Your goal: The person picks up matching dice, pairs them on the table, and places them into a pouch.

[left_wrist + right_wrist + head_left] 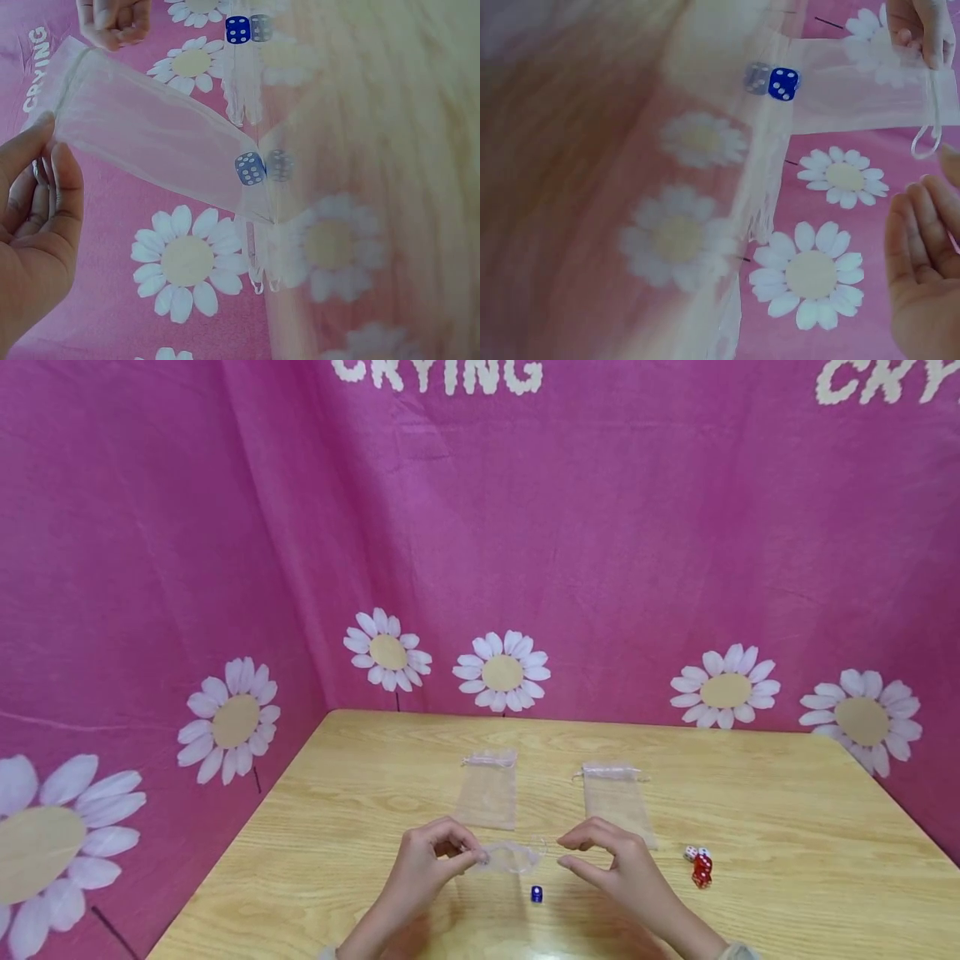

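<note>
In the head view my left hand [429,870] pinches a sheer white drawstring pouch [504,858] at its mouth, thumb against fingers. The pouch hangs down towards the table in both wrist views, its cord loop [927,141] dangling at the right side. My right hand [626,870] is just right of the pouch, thumb and fingers apart, holding nothing. A blue die [536,894] with white pips lies on the table in front of the pouch. Another blue die [250,169] shows through the pouch's lower end; whether inside or behind, I cannot tell.
Two more sheer pouches, a left one [489,789] and a right one [617,802], lie flat further back on the wooden table [315,827]. Red dice [702,870] and white dice [692,853] cluster to the right. A pink flowered cloth [600,543] hangs behind.
</note>
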`<state>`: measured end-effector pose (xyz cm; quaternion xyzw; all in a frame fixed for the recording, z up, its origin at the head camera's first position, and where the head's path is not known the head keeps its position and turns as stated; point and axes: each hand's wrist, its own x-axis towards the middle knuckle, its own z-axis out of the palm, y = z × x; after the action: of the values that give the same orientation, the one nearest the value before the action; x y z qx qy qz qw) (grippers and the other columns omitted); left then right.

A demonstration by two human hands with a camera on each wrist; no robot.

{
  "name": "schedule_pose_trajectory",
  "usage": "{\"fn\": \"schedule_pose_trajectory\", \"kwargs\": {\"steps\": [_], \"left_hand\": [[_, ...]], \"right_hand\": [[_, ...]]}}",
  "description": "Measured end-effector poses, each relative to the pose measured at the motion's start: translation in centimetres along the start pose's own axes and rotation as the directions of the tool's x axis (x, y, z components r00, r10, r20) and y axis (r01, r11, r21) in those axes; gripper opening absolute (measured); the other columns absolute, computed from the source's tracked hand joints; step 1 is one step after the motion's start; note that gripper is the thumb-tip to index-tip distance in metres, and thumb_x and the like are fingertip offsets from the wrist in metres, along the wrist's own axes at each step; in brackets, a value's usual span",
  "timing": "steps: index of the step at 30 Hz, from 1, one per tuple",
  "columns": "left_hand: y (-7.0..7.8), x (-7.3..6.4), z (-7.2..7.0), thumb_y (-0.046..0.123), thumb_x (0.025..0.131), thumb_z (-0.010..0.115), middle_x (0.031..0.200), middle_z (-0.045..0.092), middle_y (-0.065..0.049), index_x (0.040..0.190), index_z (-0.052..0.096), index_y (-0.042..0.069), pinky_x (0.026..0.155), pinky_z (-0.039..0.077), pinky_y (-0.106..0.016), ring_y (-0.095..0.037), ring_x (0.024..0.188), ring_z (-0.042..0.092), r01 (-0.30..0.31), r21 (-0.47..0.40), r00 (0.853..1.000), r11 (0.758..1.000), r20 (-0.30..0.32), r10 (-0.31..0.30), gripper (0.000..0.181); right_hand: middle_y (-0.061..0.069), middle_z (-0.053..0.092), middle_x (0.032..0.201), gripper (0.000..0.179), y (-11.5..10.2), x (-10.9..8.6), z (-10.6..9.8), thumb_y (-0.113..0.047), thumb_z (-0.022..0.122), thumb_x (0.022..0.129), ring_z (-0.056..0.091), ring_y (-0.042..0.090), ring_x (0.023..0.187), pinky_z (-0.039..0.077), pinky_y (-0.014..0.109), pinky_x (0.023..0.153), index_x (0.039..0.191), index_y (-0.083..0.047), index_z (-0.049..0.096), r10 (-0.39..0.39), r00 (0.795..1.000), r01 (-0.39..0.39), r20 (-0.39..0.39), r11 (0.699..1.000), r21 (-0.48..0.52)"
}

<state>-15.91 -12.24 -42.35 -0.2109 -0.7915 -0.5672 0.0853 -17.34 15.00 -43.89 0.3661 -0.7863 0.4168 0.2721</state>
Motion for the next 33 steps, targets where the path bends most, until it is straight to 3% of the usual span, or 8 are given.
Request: {"fn": "schedule_pose_trajectory", "kwargs": {"steps": [5,9,16,22,27,30,33], "left_hand": [[-0.1,0.1,0.0,0.013,0.082,0.077,0.084,0.071,-0.013,0.082,0.07,0.006,0.059,0.053,-0.018,0.003,0.066,0.059,-0.001,-0.005,1.0,1.0,-0.023,0.001,0.01],[-0.1,0.1,0.1,0.013,0.081,0.077,0.083,0.071,-0.013,0.082,0.07,0.006,0.059,0.052,-0.018,0.004,0.066,0.058,-0.005,0.005,1.0,1.0,-0.029,0.006,0.01],[0.1,0.1,0.0,0.013,0.081,0.078,0.084,0.071,-0.013,0.082,0.07,0.007,0.058,0.051,-0.016,0.004,0.065,0.058,0.013,0.012,0.999,1.0,-0.031,-0.012,0.01],[0.1,0.1,0.0,0.012,0.081,0.078,0.083,0.071,-0.012,0.081,0.07,0.007,0.057,0.05,-0.016,0.003,0.064,0.059,0.014,0.022,0.999,1.0,-0.033,-0.014,0.009],[0.0,0.1,0.0,0.011,0.08,0.078,0.083,0.071,-0.012,0.081,0.07,0.007,0.058,0.051,-0.018,0.004,0.065,0.058,0.013,0.031,1.0,0.999,-0.028,-0.012,0.009],[0.0,0.1,0.0,0.01,0.081,0.077,0.083,0.071,-0.012,0.081,0.07,0.006,0.059,0.053,-0.02,0.004,0.065,0.059,0.006,0.038,1.0,0.999,-0.023,-0.005,0.008],[0.0,0.1,0.0,0.009,0.081,0.077,0.083,0.072,-0.012,0.081,0.07,0.006,0.059,0.054,-0.02,0.004,0.066,0.059,0.005,0.04,1.0,0.999,-0.019,-0.004,0.008]], "right_hand": [[-0.002,0.072,0.087,0.019,0.5,-0.1,0.2,-0.006,0.08,0.076,0.063,0.006,0.079,0.054,0.019,0.071,0.092,-0.014,0.072,0.012,0.995,-0.008,0.095,0.999,-0.042],[-0.001,0.071,0.088,0.016,0.3,0.1,0.8,-0.006,0.078,0.078,0.064,0.007,0.08,0.056,0.022,0.07,0.092,-0.01,0.072,-0.009,0.98,0.022,0.2,0.998,-0.059],[-0.001,0.068,0.089,0.012,0.0,0.4,1.2,-0.012,0.076,0.083,0.066,0.01,0.083,0.056,0.02,0.07,0.093,-0.01,0.071,-0.012,0.917,0.079,0.398,0.985,-0.151],[-0.004,0.065,0.088,0.012,0.2,0.4,1.9,-0.012,0.079,0.08,0.061,0.005,0.081,0.051,0.012,0.068,0.091,-0.011,0.072,-0.059,0.866,0.185,0.496,0.96,-0.21],[-0.007,0.061,0.084,0.009,-0.2,0.6,2.4,-0.015,0.079,0.081,0.052,-0.003,0.077,0.047,0.011,0.063,0.087,-0.015,0.072,0.025,0.824,0.159,0.566,0.949,-0.273],[-0.008,0.059,0.081,0.01,-0.5,0.8,2.5,-0.015,0.079,0.08,0.049,-0.005,0.074,0.045,0.011,0.061,0.084,-0.016,0.071,0.059,0.808,0.149,0.586,0.942,-0.301],[-0.008,0.057,0.078,0.012,-0.6,0.8,2.6,-0.013,0.08,0.079,0.048,-0.005,0.071,0.044,0.011,0.059,0.082,-0.017,0.069,0.063,0.807,0.158,0.587,0.935,-0.318]]}}
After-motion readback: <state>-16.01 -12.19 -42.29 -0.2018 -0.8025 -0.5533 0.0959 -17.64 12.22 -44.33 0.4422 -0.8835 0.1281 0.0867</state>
